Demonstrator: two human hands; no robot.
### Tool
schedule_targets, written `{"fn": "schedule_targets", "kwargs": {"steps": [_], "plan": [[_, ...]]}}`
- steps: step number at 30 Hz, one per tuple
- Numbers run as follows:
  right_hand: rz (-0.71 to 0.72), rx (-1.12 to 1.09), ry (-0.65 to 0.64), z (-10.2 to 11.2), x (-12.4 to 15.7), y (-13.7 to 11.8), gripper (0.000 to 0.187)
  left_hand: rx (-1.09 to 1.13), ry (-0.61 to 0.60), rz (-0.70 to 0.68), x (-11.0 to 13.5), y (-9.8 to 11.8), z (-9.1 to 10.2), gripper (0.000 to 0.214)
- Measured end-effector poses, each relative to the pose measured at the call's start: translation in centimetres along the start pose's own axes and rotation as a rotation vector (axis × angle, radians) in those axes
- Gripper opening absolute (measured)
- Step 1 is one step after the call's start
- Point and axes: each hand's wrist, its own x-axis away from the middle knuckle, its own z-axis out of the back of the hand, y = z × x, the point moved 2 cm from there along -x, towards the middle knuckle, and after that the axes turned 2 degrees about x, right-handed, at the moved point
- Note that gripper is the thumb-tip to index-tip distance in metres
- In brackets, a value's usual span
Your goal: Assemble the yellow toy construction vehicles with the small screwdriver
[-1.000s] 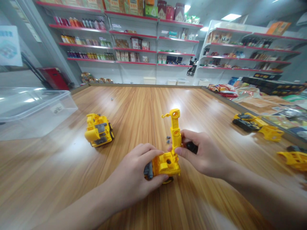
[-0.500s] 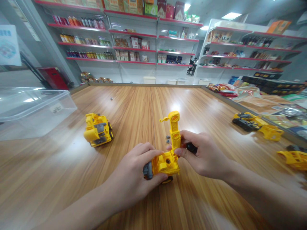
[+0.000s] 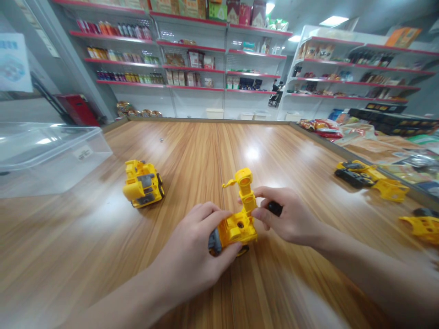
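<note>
The left hand (image 3: 194, 242) is gripping the yellow toy truck (image 3: 235, 233) on the brown counter (image 3: 192, 160). The right hand (image 3: 291, 214) pinches the truck's tall arm (image 3: 245, 188) and holds something black (image 3: 275, 208). Another truck (image 3: 144, 183) stands to the left.

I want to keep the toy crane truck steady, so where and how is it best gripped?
Probably across the low truck body, from the left, where the left hand grips: the raised boom stands at the right end, so that side is less free.

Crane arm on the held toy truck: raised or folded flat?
Raised: the crane arm stands up from the yellow truck, hook near its top.
</note>
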Motion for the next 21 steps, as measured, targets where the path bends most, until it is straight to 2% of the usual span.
{"fn": "schedule_targets", "kwargs": {"steps": [3, 5, 9, 12, 17, 21], "plan": [[-0.004, 0.073, 0.127, 0.4, -0.5, 1.0, 0.021, 0.028, 0.018, 0.060, 0.0, 0.7, 0.7, 0.031], [-0.012, 0.181, 0.161, 0.4, -0.9, 2.0, 0.025, 0.052, 0.034, 0.125, -0.1, 0.8, 1.3, 0.029], [-0.089, 0.350, 0.068, -0.5, -1.2, 4.3, 0.039, 0.179, 0.041, 0.321, -0.4, -0.3, 1.5, 0.035], [-0.082, 0.379, -0.023, -1.2, -1.0, 4.8, 0.045, 0.279, 0.039, 0.332, -0.5, -1.1, 0.9, 0.030], [0.004, 0.389, -0.053, -1.3, -1.0, 4.0, 0.036, 0.497, -0.061, 0.334, -0.4, -1.5, -0.1, 0.038], [0.029, 0.413, -0.069, -1.5, -1.2, 4.0, 0.025, 0.567, -0.118, 0.390, -0.2, -1.4, 0.0, 0.040]]}}
